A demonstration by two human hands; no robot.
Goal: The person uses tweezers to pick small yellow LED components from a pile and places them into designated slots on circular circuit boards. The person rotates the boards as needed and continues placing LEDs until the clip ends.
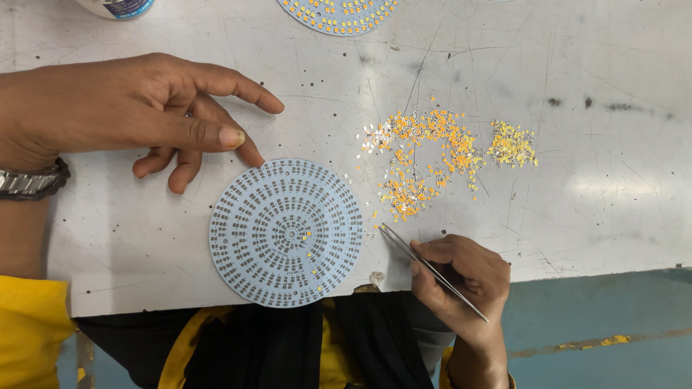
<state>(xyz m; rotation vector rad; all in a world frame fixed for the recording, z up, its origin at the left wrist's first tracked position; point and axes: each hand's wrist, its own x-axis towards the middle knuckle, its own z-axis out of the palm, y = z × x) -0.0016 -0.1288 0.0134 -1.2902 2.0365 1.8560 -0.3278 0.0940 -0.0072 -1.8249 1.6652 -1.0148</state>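
Observation:
A round pale-blue circuit board point(286, 232) with rings of grey pads lies flat near the table's front edge; a few tiny yellow chips sit on it right of its centre. My left hand point(137, 112) rests on the table just above and left of the board, fingers spread, one fingertip touching its upper rim. My right hand point(465, 277) grips metal tweezers point(425, 266), whose tip points up-left at the table just right of the board. A loose pile of tiny orange, yellow and white chips point(425, 158) lies scattered above the tweezers.
A scratched white table point(591, 202) ends at a front edge below the board. A second round board point(339, 14), filled with yellow chips, sits at the top edge. A white container point(115, 7) shows at top left. A metal watch point(32, 180) is on my left wrist.

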